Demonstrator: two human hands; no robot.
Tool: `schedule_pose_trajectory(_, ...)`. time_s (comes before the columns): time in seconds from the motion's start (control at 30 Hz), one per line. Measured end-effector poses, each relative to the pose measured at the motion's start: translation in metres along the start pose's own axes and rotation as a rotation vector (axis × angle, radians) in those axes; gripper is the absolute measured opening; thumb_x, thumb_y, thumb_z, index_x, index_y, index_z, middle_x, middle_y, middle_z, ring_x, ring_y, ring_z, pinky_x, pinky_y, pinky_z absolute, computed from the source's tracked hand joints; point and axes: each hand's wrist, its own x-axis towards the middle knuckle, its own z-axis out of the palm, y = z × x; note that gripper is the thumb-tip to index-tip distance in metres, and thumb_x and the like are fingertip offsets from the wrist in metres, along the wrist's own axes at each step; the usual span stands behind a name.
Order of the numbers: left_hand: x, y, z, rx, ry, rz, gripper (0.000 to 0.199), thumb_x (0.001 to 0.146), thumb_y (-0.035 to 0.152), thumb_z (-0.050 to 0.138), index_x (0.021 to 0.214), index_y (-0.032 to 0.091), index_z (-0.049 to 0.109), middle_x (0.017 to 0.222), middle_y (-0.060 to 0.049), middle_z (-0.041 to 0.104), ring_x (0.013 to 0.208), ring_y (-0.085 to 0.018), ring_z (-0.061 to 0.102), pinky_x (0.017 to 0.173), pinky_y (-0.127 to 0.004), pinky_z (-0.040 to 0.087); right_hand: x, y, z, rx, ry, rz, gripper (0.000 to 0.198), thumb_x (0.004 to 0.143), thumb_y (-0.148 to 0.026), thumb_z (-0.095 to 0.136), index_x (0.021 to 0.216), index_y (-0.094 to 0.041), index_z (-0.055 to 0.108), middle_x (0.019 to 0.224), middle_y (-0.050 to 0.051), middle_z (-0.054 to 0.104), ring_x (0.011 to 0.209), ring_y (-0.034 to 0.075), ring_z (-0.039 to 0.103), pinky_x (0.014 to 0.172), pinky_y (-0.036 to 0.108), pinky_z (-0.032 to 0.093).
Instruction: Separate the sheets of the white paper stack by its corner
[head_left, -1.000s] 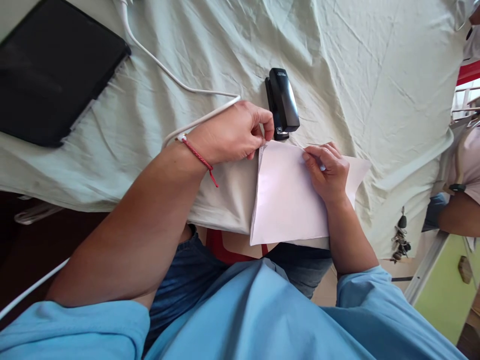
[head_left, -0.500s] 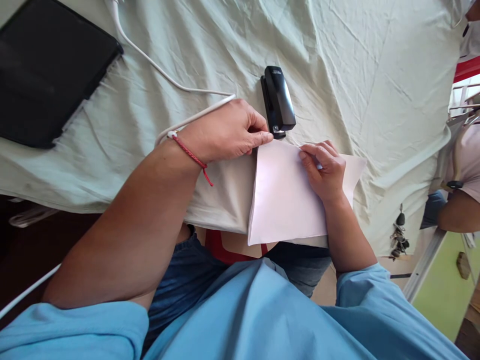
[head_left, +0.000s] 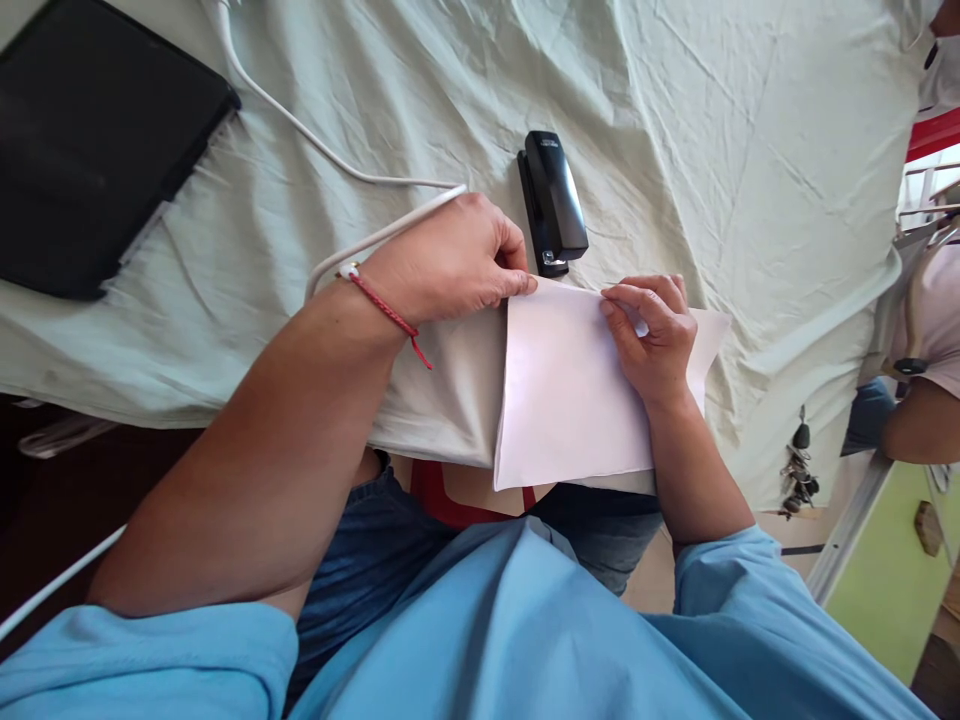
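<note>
- Two hands work one stack of white paper sheets [head_left: 570, 390] in the head view; the stack lies at the near edge of the counter [head_left: 675, 120], which is draped in a wrinkled pale green cloth, and the stack's lower part overhangs that edge.
- The left hand [head_left: 450, 265] has its fingers [head_left: 517, 285] closed in a pinch on the stack's top left corner; a red cord bracelet [head_left: 386, 312] circles its wrist.
- The right hand [head_left: 652, 335] rests on the upper right part of the stack, its fingers curled and pressing down on the top sheet near the far edge.
- A black stapler [head_left: 553, 202] lies on the cloth just beyond the pinched corner, almost touching it.
- A white cable [head_left: 330, 160] runs across the cloth and passes behind the left hand.
- A black tablet [head_left: 90, 140] lies at the far left of the counter, well apart from the paper.
- Another person's arm [head_left: 919, 425] shows at the right edge.
</note>
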Motion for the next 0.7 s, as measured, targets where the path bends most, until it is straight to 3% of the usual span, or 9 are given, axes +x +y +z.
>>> schedule_pose_trajectory(0.3,0.0003,-0.0012,-0.0012,0.005,-0.035,0.012,0.018,0.085,0.029,0.069,0.09,0.019,0.082,0.074,-0.002,0.075,0.074,-0.019,0.07,0.074,-0.03,0.047,-0.0001,0.0024,0.001,-0.024,0.004,-0.029,0.023,0.118,-0.042,0.07,0.112,-0.025,0.084,0.107,0.006,0.08,0.1,0.019,0.072,0.105,0.045,0.06)
schedule_pose_trajectory(0.5,0.0002,-0.0014,-0.0001,0.012,-0.04,0.004,0.012,0.081,0.026,0.067,0.084,0.02,0.077,0.07,0.0,0.074,0.071,-0.018,0.07,0.073,-0.028,0.047,-0.0023,0.0035,0.0007,-0.088,-0.037,-0.016,0.03,0.119,-0.048,0.066,0.126,-0.025,0.085,0.115,0.008,0.079,0.108,0.021,0.073,0.11,0.046,0.063)
schedule_pose_trajectory(0.7,0.0009,-0.0047,-0.0001,0.003,-0.046,0.024,0.011,0.079,0.025,0.067,0.083,0.021,0.076,0.069,0.0,0.073,0.073,-0.019,0.07,0.075,-0.029,0.048,-0.0017,0.0021,0.0014,-0.091,-0.071,-0.046,0.028,0.119,-0.04,0.066,0.129,-0.027,0.088,0.118,0.009,0.081,0.111,0.021,0.073,0.105,0.044,0.065)
